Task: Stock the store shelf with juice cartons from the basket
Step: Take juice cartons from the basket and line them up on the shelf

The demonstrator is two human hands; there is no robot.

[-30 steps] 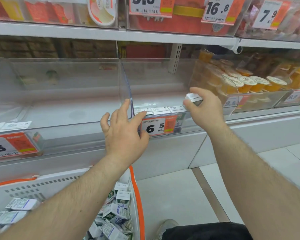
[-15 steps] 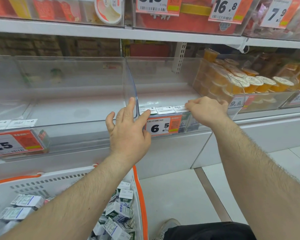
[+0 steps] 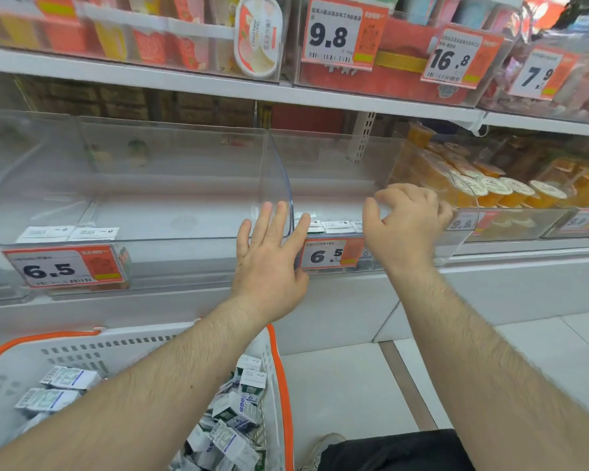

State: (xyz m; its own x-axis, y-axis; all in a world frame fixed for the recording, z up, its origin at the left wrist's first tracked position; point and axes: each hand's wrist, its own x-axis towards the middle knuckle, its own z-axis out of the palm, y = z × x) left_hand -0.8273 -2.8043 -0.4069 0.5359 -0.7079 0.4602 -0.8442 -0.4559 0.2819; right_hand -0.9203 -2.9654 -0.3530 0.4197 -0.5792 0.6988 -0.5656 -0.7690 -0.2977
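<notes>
Compared with half a second ago, the right hand (image 3: 407, 229) has lifted off the row of juice cartons (image 3: 334, 226) at the front of the middle shelf (image 3: 191, 215) and now hovers just above them at centre right of the frame, its fingers loosely curled and holding nothing. A second ago that hand was setting a carton down at the right end of the row. The left hand (image 3: 269, 260) has barely moved: it stays at the centre of the frame with fingers straight and spread, its fingertips against the lower front edge of the clear plastic divider (image 3: 279, 185) that separates the two shelf bins. The camera has tilted slightly, so the upper shelf tags show more fully.

The cartons on the shelf lie flat in a short row just behind the orange price tag (image 3: 332, 254) reading 6.5. More juice cartons are heaped in the white basket (image 3: 82, 351) with an orange rim at the lower left, partly hidden under the left forearm. Two further cartons (image 3: 68, 232) lie at the front of the left bin, behind another 6.5 tag (image 3: 65, 268).

To the right, a bin holds orange jelly cups (image 3: 490, 188), just beside the right hand. The upper shelf carries packaged goods behind tags marked 9.8 (image 3: 337, 32), 16.8 (image 3: 456, 57) and 7.9 (image 3: 538, 74). A shoe (image 3: 323, 447) shows on the pale floor at the bottom.
</notes>
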